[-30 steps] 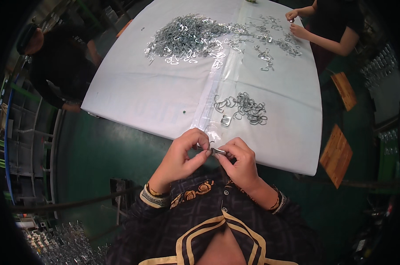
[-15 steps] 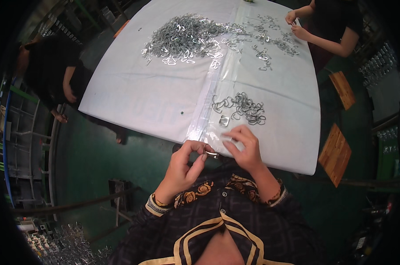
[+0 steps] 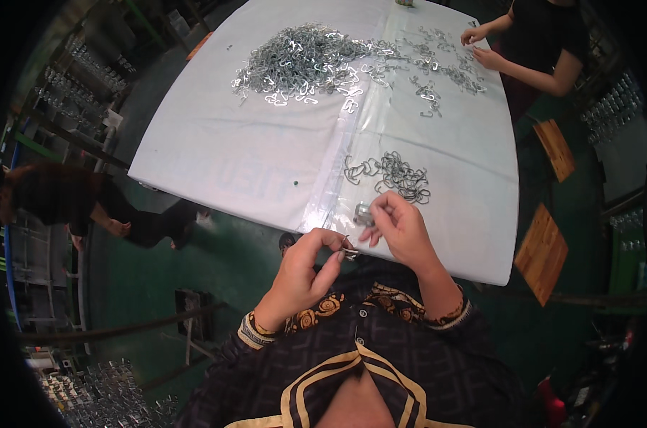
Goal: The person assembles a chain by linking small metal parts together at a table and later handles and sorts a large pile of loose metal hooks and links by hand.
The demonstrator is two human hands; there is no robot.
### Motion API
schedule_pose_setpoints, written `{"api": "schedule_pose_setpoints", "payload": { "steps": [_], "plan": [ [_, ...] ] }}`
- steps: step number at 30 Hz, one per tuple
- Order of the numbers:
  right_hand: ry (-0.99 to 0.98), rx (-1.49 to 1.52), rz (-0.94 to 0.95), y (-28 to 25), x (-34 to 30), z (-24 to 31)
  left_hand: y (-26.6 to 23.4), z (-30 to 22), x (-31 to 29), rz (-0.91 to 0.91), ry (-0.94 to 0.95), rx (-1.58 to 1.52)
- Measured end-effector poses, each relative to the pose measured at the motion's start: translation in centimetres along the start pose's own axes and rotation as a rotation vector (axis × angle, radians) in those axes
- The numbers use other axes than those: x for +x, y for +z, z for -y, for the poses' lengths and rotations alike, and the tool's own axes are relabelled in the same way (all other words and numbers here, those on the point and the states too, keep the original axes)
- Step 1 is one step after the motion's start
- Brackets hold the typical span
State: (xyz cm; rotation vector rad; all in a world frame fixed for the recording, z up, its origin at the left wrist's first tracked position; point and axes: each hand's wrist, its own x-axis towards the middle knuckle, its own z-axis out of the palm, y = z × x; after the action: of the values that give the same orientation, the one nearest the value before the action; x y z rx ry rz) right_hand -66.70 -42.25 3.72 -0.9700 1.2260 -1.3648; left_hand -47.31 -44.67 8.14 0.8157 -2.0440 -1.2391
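Note:
My left hand (image 3: 305, 271) pinches a small piece of bent metal wire (image 3: 349, 252) between thumb and forefinger, just off the table's near edge. Its exact shape is partly covered by the fingers. To its right, over the table edge, my right hand (image 3: 403, 232) has its fingers drawn together on a small, shiny, squarish metal piece (image 3: 362, 214), slightly blurred. Just beyond this hand lies a small heap of grey bent wire hooks (image 3: 395, 175) on the white-covered table (image 3: 245, 153).
A large pile of shiny metal hooks (image 3: 295, 64) covers the table's far middle, with smaller clusters (image 3: 430, 96) to its right. A co-worker's hands (image 3: 480, 46) work at the far right corner. Wooden stools (image 3: 543, 253) stand at right; another person (image 3: 88, 200) is at left.
My right hand has closed on the squarish metal piece, which has shifted nearer me from its place on the table. The person at left has moved away from the table and nearer my side.

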Motion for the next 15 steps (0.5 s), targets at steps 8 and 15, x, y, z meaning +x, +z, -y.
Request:
{"api": "schedule_pose_setpoints", "payload": {
  "steps": [8, 15],
  "plan": [
    [-0.116, -0.365, 0.096, 0.3, -3.8, 4.6, 0.6, -0.8, 0.2, 0.062, 0.116, 0.169],
    [-0.185, -0.308, 0.072, 1.6, -5.6, 5.8, 1.2, -1.3, -0.3, 0.043, 0.133, 0.199]
  ]
}}
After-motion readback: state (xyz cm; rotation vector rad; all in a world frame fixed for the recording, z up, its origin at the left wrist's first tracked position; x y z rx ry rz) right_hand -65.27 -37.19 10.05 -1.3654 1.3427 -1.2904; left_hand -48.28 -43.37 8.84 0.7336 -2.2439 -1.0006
